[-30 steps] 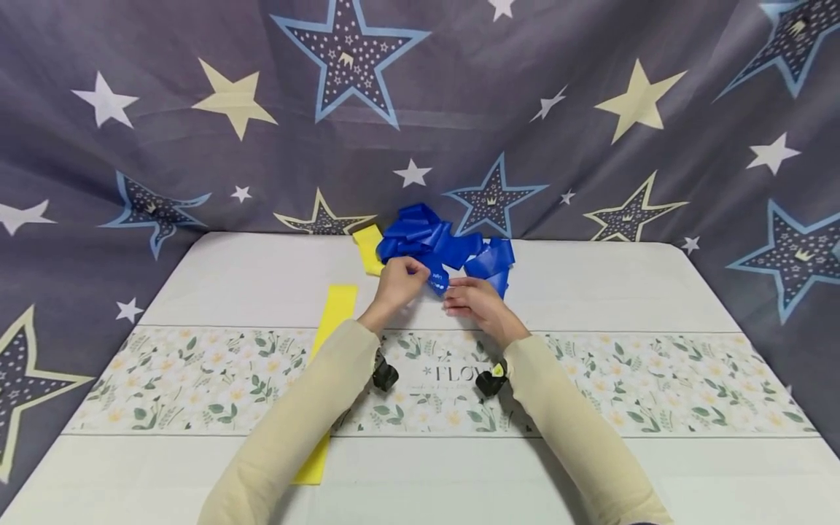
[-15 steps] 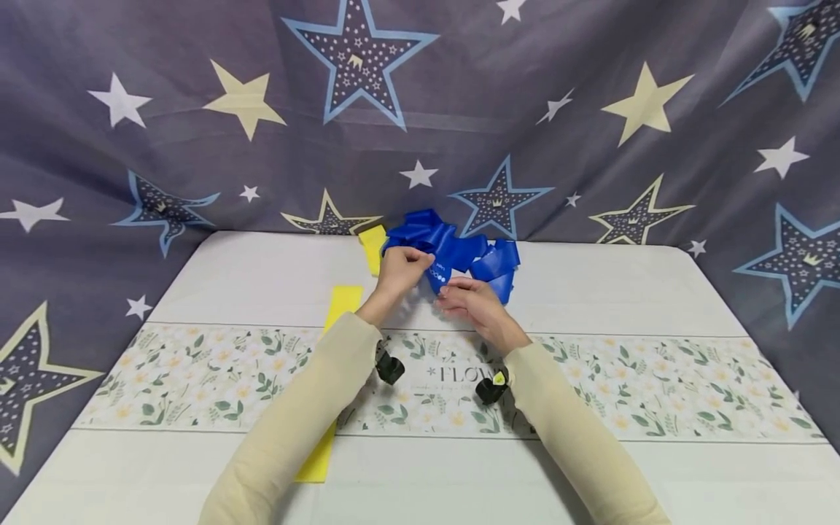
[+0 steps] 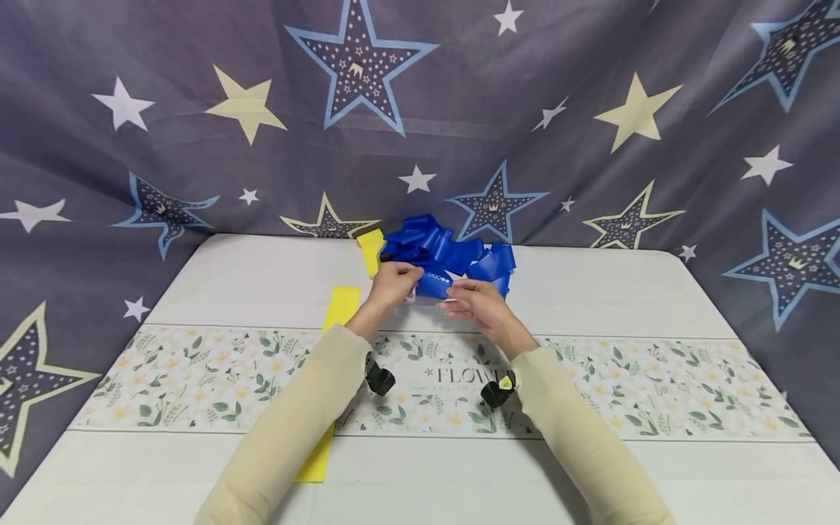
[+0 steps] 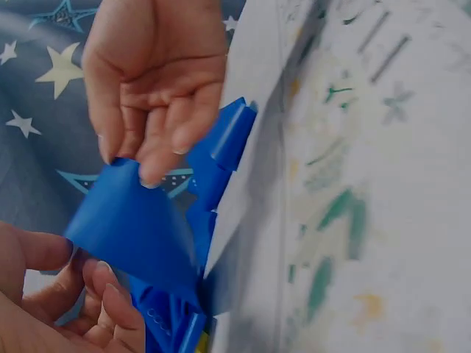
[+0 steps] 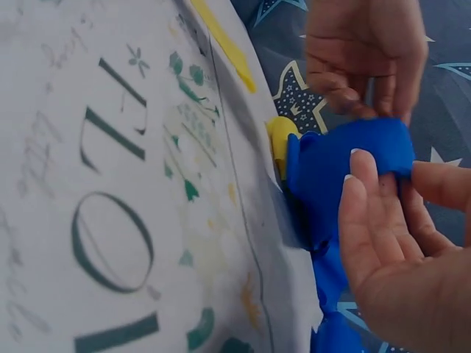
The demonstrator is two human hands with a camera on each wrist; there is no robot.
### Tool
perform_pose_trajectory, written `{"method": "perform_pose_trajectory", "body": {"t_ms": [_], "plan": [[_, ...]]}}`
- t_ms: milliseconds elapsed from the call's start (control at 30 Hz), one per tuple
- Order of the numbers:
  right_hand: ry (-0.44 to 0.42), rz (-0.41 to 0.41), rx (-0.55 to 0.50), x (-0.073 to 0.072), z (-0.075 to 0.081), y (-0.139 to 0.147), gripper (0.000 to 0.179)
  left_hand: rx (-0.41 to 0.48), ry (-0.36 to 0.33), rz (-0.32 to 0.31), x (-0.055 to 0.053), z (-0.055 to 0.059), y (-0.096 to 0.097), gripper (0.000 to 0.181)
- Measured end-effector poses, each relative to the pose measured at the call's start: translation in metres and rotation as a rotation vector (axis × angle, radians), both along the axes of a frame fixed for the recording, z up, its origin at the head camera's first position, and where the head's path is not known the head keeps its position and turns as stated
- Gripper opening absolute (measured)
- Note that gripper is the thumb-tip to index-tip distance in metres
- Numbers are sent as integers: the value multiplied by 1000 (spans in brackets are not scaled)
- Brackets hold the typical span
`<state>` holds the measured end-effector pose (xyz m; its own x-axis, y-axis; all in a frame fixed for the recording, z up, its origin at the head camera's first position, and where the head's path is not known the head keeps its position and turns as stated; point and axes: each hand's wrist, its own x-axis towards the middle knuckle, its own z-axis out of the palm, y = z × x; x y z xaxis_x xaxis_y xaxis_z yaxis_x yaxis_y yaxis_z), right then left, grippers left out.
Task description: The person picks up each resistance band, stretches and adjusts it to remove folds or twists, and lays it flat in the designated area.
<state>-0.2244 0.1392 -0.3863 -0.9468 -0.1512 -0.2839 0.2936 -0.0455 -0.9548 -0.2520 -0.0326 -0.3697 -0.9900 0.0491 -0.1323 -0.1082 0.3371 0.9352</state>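
Observation:
A wide blue ribbon (image 3: 433,283) with small white print along one part is stretched between my two hands. My left hand (image 3: 391,283) pinches one end of this stretch between thumb and fingers. At the other end, the thumb and forefinger of my right hand (image 3: 482,305) pinch the ribbon's edge, while its other fingers extend under it. The right wrist view shows the held blue ribbon (image 5: 346,158) curving smoothly between both hands. Behind it, a blue ribbon bow (image 3: 423,237) of several loops lies at the table's back edge. More blue loops (image 3: 494,261) trail to the right.
A yellow strip (image 3: 315,459) lies lengthwise on the white table (image 3: 623,284), partly under the left sleeve. A second yellow piece (image 3: 370,248) sits left of the bow. A floral band (image 3: 216,379) crosses the table; a star-patterned curtain (image 3: 459,87) hangs behind.
My hands have drawn slightly apart, the left one moving a little left and down. The printed blue ribbon between them is now spread wider and flatter.

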Motion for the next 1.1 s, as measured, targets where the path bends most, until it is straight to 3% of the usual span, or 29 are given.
{"method": "perform_pose_trajectory", "body": {"t_ms": [267,533,667,900,1100], "plan": [[17,-5,0,2,3,-2,32,65,-87,-7,17,-9,-10,25],[20,38,54,16,2,-3,38,148,-143,-89,42,-17,-14,30],[3,65,64,24,-1,-4,37,207,-128,-57,48,-25,-12,23],[-16,63,81,33,-10,-2,32,178,-129,-1,57,-36,-13,14],[-84,53,13,30,-18,-3,38,174,-134,-11,64,-41,-11,13]]}}
